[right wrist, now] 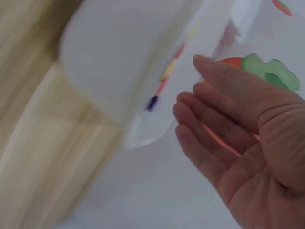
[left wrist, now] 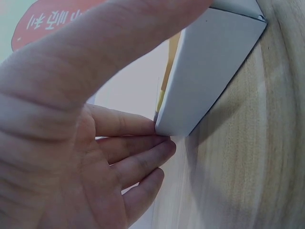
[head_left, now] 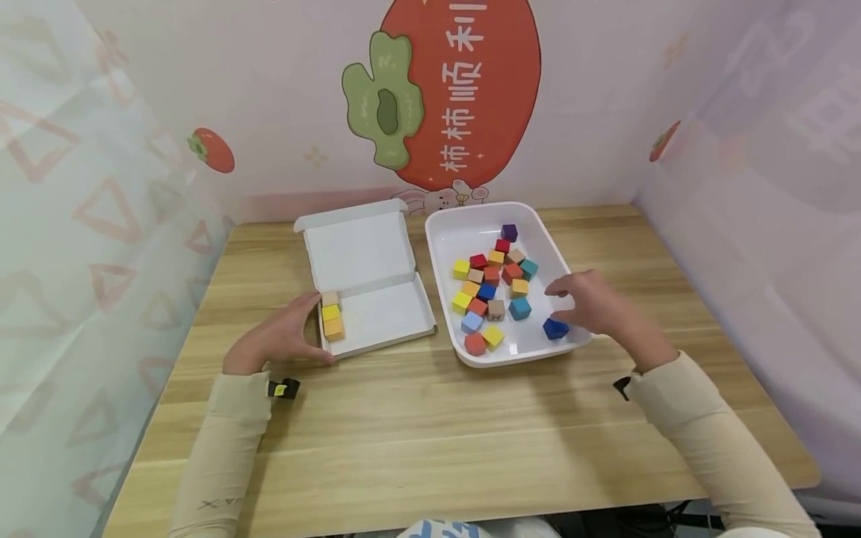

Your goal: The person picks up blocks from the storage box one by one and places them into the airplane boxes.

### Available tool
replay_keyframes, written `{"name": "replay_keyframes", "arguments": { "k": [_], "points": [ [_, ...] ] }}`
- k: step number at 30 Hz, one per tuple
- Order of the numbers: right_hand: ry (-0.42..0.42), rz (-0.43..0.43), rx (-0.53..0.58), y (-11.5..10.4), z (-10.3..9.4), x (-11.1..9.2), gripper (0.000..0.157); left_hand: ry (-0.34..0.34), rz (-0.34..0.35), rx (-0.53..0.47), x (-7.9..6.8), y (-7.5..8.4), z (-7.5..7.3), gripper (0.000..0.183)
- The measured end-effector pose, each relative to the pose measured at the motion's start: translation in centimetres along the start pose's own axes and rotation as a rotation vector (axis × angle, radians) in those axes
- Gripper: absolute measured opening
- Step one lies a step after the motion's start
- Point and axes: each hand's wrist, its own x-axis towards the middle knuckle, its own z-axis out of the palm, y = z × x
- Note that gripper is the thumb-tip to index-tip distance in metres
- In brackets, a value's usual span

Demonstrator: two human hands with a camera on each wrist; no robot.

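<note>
Head view: White box [head_left: 377, 317], lid folded back, on tabletop [head_left: 403, 441]. Three blocks in a column along its left wall: wood-toned block [head_left: 329, 299] farthest, yellow block [head_left: 330, 312] in the middle, orange block [head_left: 333, 329] nearest. Left hand [head_left: 281, 334] holds the box's left end, grip spanning it from thumb at the near corner to fingers at the far one. White tray [head_left: 440, 237] just right of the box; loose coloured blocks [head_left: 491, 276] clustered inside. Purple block [head_left: 509, 233] at the far end; dark blue block [head_left: 555, 329] apart, near right corner. Right hand [head_left: 584, 300] over the tray's right side, near the dark blue block; grip open, thumb and fingers parted.

Left wrist view: index fingertip touches the box corner; fingers nearly straight.

Right wrist view: fingers extended, palm bare. Tray blurred; a few blocks show beyond its rim.
</note>
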Motion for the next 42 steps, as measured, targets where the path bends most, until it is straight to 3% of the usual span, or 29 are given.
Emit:
{"name": "replay_keyframes", "arguments": {
  "k": [7,12,19,25,28,33,42],
  "points": [
    [-0.213,-0.001,-0.186,1.6,0.4,0.9,0.040,0.006,0.008,-0.002,0.1,0.1,0.0,0.135],
    [-0.286,-0.001,-0.304,1.6,1.4,1.7,0.041,0.007,-0.004,-0.004,0.0,0.0,0.1,0.136],
    [-0.227,-0.123,-0.339,1.5,2.0,2.4,0.019,0.008,-0.002,-0.004,-0.1,-0.1,0.0,0.136],
    [-0.205,-0.086,-0.226,0.8,1.6,2.4,0.032,0.003,0.006,0.002,-0.1,-0.1,0.0,0.135],
    [-0.151,-0.102,-0.153,-0.2,1.2,2.2,0.036,-0.002,0.006,0.005,-0.2,-0.1,0.0,0.134],
    [-0.076,-0.167,-0.065,-2.9,0.2,1.7,0.039,-0.002,0.001,0.008,-0.2,0.0,0.0,0.134],
    [-0.058,-0.298,-0.032,-9.4,-0.7,2.9,0.038,-0.003,0.004,0.014,-0.2,0.2,-0.1,0.134]
  ]
}}
